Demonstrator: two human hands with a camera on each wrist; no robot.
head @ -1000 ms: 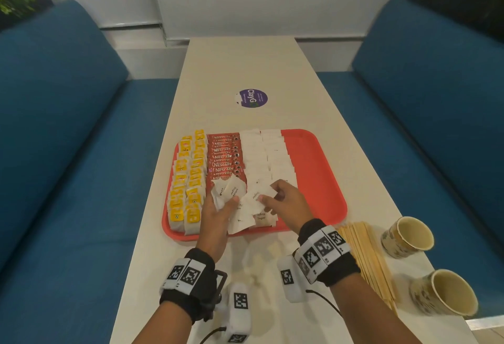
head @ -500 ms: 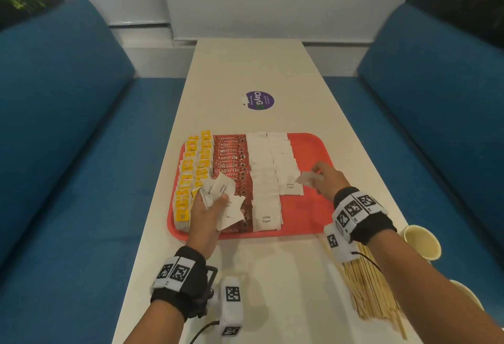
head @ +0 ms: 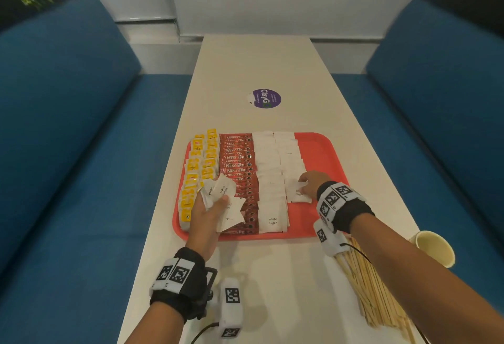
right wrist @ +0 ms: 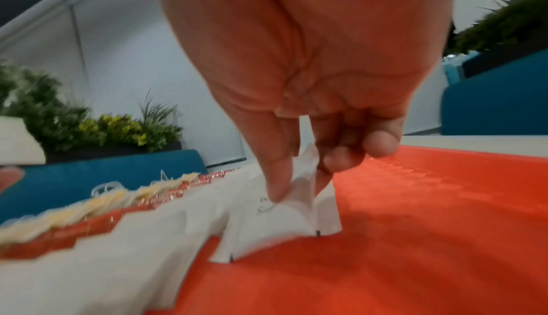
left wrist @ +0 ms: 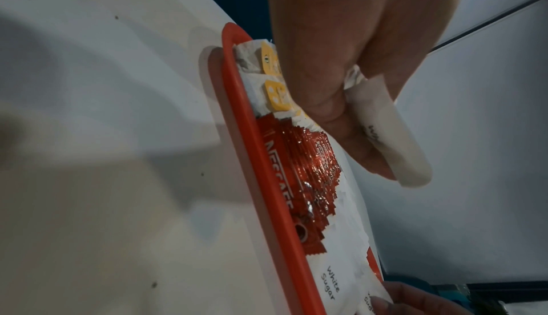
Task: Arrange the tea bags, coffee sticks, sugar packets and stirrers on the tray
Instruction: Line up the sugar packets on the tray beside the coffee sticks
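Sugar packets go on the red tray

The right hand (head: 309, 182) pinches one white sugar packet (head: 298, 193) on the tray (head: 324, 152) near the counter's right edge; the left hand (head: 208, 214) holds more sugar packets (head: 222, 191).

Café or office pantry booth, by the look of it. Long narrow off-white table (head: 261, 70) runs between two deep-blue upholstered bench seats (head: 68, 103), one each side. Round purple "ClayGo" sticker (head: 266, 98) stuck on the tabletop. Red plastic serving tray (head: 321, 147) carries rows of branded coffee sticks (head: 237, 158) and white sugar packets (head: 268, 180). Paper cup (head: 433, 246) and loose wooden stirrers (head: 373, 289) lie near the table edge. Green planter foliage (right wrist: 98, 128) behind the seating; plain pale wall panels.
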